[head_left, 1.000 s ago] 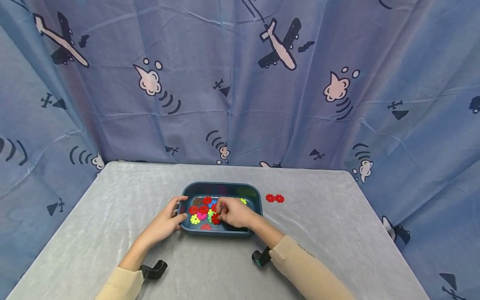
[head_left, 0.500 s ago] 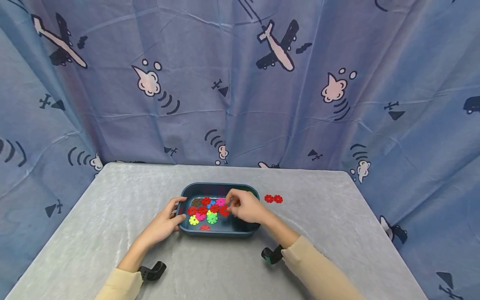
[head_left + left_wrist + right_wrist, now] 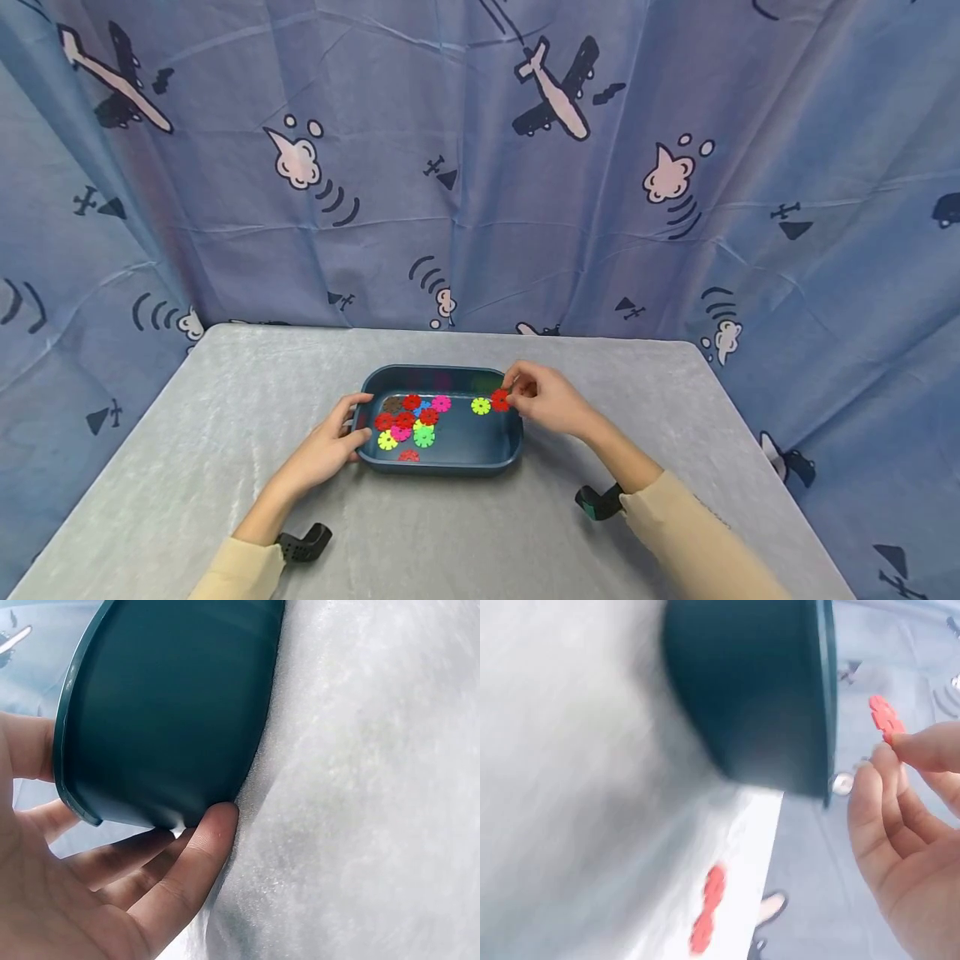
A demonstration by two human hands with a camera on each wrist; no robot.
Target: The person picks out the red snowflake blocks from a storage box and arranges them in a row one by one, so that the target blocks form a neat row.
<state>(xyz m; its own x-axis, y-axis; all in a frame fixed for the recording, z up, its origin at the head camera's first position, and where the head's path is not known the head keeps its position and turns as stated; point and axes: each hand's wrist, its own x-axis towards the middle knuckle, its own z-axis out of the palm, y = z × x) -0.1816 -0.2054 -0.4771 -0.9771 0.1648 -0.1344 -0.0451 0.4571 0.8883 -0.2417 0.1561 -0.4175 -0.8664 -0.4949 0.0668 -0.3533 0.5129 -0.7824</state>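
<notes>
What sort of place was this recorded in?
Probably an indoor spot set up for recording, though the room beyond is hidden: an airplane-printed blue curtain fills the background, a pale table stands before it, and a wrist-worn black device looks like a camera mount.

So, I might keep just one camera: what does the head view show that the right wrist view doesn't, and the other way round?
Head only: the left hand holding the left end of the dark teal tray, the coloured notched discs lying inside it, and the beige sleeves.

Right wrist only: two red notched discs lying on the table.

Both: the right hand pinching another red disc, the tray, the table and the printed curtain.
</notes>
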